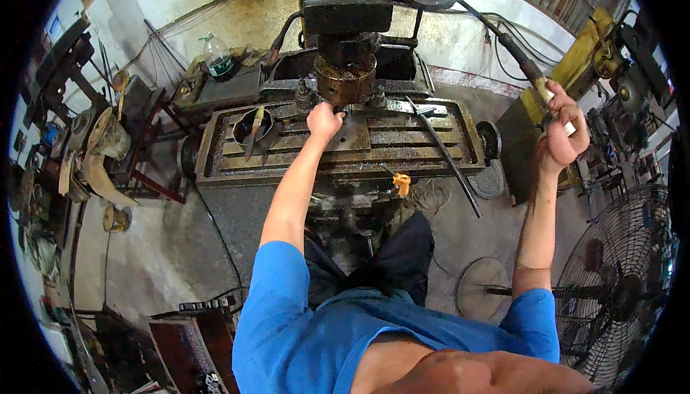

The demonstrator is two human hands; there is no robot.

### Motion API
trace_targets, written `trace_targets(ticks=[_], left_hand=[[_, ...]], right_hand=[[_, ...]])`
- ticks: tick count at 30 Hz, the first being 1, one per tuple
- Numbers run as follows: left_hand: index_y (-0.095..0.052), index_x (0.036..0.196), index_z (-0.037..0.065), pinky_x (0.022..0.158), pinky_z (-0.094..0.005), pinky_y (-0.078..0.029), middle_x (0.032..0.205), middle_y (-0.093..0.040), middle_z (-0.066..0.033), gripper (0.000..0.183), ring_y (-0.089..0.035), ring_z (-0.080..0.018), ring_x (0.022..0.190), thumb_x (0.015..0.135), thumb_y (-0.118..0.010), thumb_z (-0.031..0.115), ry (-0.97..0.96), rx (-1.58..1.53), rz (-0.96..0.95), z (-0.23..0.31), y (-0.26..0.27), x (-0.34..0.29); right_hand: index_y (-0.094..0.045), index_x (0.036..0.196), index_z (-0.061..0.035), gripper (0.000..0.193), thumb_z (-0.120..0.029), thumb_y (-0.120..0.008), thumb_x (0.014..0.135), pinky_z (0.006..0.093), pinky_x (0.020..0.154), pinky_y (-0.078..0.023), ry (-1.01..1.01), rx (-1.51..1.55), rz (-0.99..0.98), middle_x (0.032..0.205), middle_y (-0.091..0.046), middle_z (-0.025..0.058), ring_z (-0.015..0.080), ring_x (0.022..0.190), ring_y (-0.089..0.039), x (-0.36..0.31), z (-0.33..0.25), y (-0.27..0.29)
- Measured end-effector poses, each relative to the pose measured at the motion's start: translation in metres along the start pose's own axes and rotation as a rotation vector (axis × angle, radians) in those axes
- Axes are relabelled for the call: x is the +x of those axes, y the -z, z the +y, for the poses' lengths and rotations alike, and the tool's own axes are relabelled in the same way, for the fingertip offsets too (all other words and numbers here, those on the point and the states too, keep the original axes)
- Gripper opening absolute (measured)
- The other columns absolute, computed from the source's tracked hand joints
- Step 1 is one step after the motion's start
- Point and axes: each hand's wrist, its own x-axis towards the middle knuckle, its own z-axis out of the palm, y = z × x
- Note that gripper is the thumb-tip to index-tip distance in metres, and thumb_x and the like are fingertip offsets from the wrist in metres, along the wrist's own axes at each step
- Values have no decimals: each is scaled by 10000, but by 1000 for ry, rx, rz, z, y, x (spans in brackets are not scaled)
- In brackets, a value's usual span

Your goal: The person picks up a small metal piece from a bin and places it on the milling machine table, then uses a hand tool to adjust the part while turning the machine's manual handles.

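My right hand point(563, 131) is raised at the right, its fingers curled round the pale grip of a long dark lever point(519, 56) that slopes up to the machine head. A light end of the grip shows by the palm. My left hand point(325, 122) is closed over the machine table point(287, 157), just below the round, rusty cutter head point(346, 79) of a milling machine. Whatever its fingers hold is hidden. Beside it, a flat metal bar point(406, 106) lies across the table.
On the table's left sits a dark bowl point(266, 131) with a brush-like tool point(254, 131) across it. A long rod point(449, 160) juts over the front edge. An orange-yellow handle point(401, 184) hangs there. A large fan point(622, 286) stands right; a plastic bottle point(218, 57) stands back left.
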Motion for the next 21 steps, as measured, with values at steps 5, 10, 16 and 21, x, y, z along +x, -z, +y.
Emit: trace_targets(ticks=[5, 10, 16, 21], left_hand=[[-623, 835, 19, 704, -414, -474, 835, -617, -173, 338, -593, -317, 828, 682, -687, 314, -18, 8, -2, 1, 2, -3], [-600, 1001, 54, 686, -411, -467, 824, -624, -174, 340, -599, -312, 805, 725, -650, 247, -133, -292, -93, -30, 35, -18], [-528, 1130, -6, 494, -286, -441, 733, -631, -109, 377, -537, -110, 507, 779, -604, 105, -21, -347, -252, -106, 160, -136], [-588, 1054, 57, 683, -347, -475, 799, -641, -144, 357, -626, -261, 738, 718, -633, 167, 283, -84, -75, -240, 258, -288]], right_hand=[[-398, 652, -19, 154, -110, -511, 599, 484, 960, -271, -14, 10, 26, 836, -522, 153, 331, 997, -493, -6, -2, -2], [-419, 675, -8, 184, -147, -528, 623, 476, 954, -276, -39, 55, 37, 850, -526, 154, 337, 1007, -488, -16, 2, -7], [-524, 845, 65, 214, -30, -403, 696, 504, 912, -375, -92, -194, 70, 1033, -539, 230, 390, 1110, -447, -34, 18, 2], [-452, 1140, 113, 450, -129, -439, 761, 471, 930, -380, -215, 91, -231, 1274, -375, 264, 363, 1109, -450, -32, 57, 60]])
